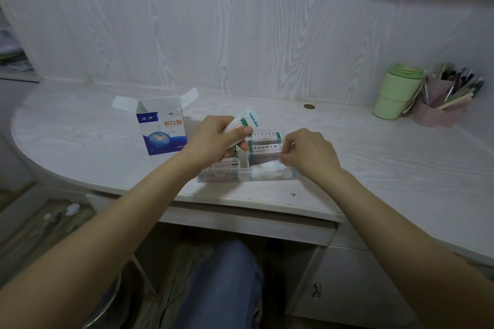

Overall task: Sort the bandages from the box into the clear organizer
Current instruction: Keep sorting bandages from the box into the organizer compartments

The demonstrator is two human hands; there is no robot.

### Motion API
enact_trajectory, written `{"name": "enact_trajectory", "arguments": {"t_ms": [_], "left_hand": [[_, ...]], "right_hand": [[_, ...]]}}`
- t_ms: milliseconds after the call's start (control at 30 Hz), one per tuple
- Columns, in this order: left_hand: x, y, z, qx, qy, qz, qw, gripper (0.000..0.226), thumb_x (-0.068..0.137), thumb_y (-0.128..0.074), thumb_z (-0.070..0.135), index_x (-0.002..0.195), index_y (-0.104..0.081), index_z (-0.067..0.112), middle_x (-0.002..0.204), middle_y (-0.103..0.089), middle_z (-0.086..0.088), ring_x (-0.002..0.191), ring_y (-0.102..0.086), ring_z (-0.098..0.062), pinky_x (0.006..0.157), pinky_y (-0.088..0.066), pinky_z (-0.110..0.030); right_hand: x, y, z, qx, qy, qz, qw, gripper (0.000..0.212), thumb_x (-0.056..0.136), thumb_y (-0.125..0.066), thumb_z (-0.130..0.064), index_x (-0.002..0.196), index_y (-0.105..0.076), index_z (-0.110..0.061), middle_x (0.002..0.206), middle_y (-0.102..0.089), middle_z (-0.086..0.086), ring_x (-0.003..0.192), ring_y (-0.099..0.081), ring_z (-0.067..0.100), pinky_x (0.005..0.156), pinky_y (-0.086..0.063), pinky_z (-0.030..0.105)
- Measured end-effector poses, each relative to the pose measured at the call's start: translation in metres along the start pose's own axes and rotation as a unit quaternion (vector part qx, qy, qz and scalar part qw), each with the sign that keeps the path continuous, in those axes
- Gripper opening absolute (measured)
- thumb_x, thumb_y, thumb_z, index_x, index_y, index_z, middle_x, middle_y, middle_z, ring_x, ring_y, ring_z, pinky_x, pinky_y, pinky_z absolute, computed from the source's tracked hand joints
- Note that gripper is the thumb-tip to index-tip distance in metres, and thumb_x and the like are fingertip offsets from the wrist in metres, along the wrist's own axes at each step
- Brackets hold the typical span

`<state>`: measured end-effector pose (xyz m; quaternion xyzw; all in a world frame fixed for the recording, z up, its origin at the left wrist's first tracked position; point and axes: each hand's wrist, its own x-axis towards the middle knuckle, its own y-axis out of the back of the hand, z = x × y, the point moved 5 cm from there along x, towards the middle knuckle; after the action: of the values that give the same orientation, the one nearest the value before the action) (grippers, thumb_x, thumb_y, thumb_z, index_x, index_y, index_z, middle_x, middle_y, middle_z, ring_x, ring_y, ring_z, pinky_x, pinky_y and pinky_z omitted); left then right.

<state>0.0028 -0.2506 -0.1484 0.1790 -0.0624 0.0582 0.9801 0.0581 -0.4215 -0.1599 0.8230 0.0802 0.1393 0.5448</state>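
The bandages are thin paper-wrapped strips, so they should be very light, limp and slick against one another; a fanned stack will likely slide apart unless pinched flat across its middle, and a single strip is best taken by one short end. The left hand (213, 139) grips just such a small stack of bandages (244, 121) above the clear organizer (247, 176), thumb pressed over the wrappers; the right hand (307, 153) has its fingers curled at the organizer's near right compartment, apparently pinching one bandage strip (267, 167) being laid in, though the fingertips are hidden. The organizer sits on the desk (374, 155) and already holds wrapped bandages in its back and left compartments; the box (161, 128) stands upright just left of it, flaps open, its contents out of sight.
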Motion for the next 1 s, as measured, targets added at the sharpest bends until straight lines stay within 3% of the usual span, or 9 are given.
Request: {"name": "enact_trajectory", "arguments": {"t_ms": [300,533,667,733,800,867,1000], "left_hand": [[0.001,-0.001,0.000,0.005,-0.002,0.000,1.000,0.010,0.094,-0.056,0.025,0.091,-0.063,0.020,0.074,-0.068,-0.001,0.043,-0.043,-0.004,0.042,-0.035,-0.016],[0.001,-0.001,0.000,0.011,0.000,-0.005,1.000,0.009,0.094,-0.056,0.026,0.091,-0.063,0.022,0.074,-0.069,0.001,0.045,-0.045,-0.006,0.044,-0.036,-0.018],[0.001,-0.002,0.000,-0.005,0.006,-0.016,1.000,0.009,0.094,-0.055,0.026,0.094,-0.063,0.021,0.072,-0.069,0.003,0.045,-0.044,-0.005,0.044,-0.036,-0.017],[-0.001,-0.004,0.001,-0.014,0.008,-0.037,0.999,0.011,0.094,-0.055,0.025,0.097,-0.064,0.019,0.070,-0.069,0.004,0.046,-0.043,-0.006,0.043,-0.036,-0.016],[-0.002,-0.008,0.003,-0.015,0.010,-0.068,0.998,0.015,0.094,-0.055,0.026,0.103,-0.064,0.016,0.071,-0.069,0.004,0.046,-0.043,-0.007,0.043,-0.036,-0.016],[-0.003,-0.013,0.005,-0.013,0.012,-0.090,0.996,0.017,0.094,-0.055,0.025,0.104,-0.064,0.014,0.072,-0.070,0.003,0.045,-0.043,-0.007,0.042,-0.034,-0.015],[-0.004,-0.018,0.007,-0.011,0.009,-0.114,0.993,0.020,0.093,-0.057,0.024,0.103,-0.063,0.008,0.075,-0.070,-0.002,0.044,-0.042,-0.007,0.042,-0.032,-0.016]], "right_hand": [[0.006,-0.005,-0.006,-0.045,0.005,-0.049,0.998,0.007,0.079,-0.074,-0.023,0.084,-0.071,-0.019,0.086,-0.069,0.003,0.088,-0.062,0.022,0.079,-0.046,0.033],[0.008,-0.005,-0.006,-0.045,0.005,-0.070,0.997,0.010,0.079,-0.073,-0.025,0.085,-0.073,-0.017,0.080,-0.067,0.003,0.081,-0.060,0.021,0.067,-0.040,0.028],[0.013,0.010,-0.004,0.095,0.023,-0.008,0.995,0.018,0.089,-0.063,-0.024,0.083,-0.073,-0.009,0.073,-0.067,0.001,0.058,-0.053,0.011,0.054,-0.040,0.019],[0.012,0.022,-0.005,0.238,0.026,0.021,0.971,0.022,0.093,-0.058,-0.027,0.084,-0.073,-0.013,0.072,-0.066,-0.004,0.058,-0.051,0.008,0.055,-0.040,0.015],[0.008,0.028,-0.011,0.357,0.033,-0.008,0.933,0.022,0.094,-0.056,-0.031,0.088,-0.072,-0.017,0.075,-0.067,-0.005,0.063,-0.056,0.005,0.058,-0.043,0.012],[0.005,0.027,-0.018,0.389,0.051,-0.046,0.919,0.018,0.090,-0.061,-0.031,0.091,-0.072,-0.017,0.077,-0.069,-0.006,0.066,-0.060,0.004,0.059,-0.045,0.012],[0.006,0.022,-0.022,0.419,0.063,-0.048,0.905,0.004,0.083,-0.071,-0.015,0.084,-0.071,-0.012,0.072,-0.069,-0.004,0.064,-0.062,0.007,0.067,-0.048,0.024]]}}
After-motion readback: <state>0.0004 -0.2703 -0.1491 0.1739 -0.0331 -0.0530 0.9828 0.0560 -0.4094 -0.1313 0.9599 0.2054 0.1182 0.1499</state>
